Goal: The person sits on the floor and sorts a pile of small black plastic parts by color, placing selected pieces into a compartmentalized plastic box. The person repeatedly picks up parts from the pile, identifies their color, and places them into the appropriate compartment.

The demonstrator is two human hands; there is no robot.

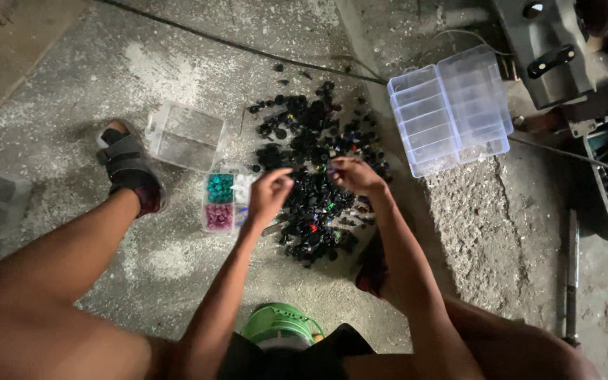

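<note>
A heap of small black plastic parts (314,148), with a few coloured ones mixed in, lies on the concrete floor in front of me. My left hand (269,193) hovers over the heap's left edge with fingers curled; what it holds is too small to tell. My right hand (353,174) is over the middle of the heap, fingertips pinched on a small part. Just left of my left hand sits a small clear sorting box (221,200) with teal parts in one cell and pink-purple parts in another.
A clear lid or tray (186,135) lies left of the heap. A larger clear divided organiser (452,109) stands open at the right. A black cable (233,43) crosses the floor behind. A green stool (279,325) is under me, my sandalled foot (131,169) at left. Tools lie at far right.
</note>
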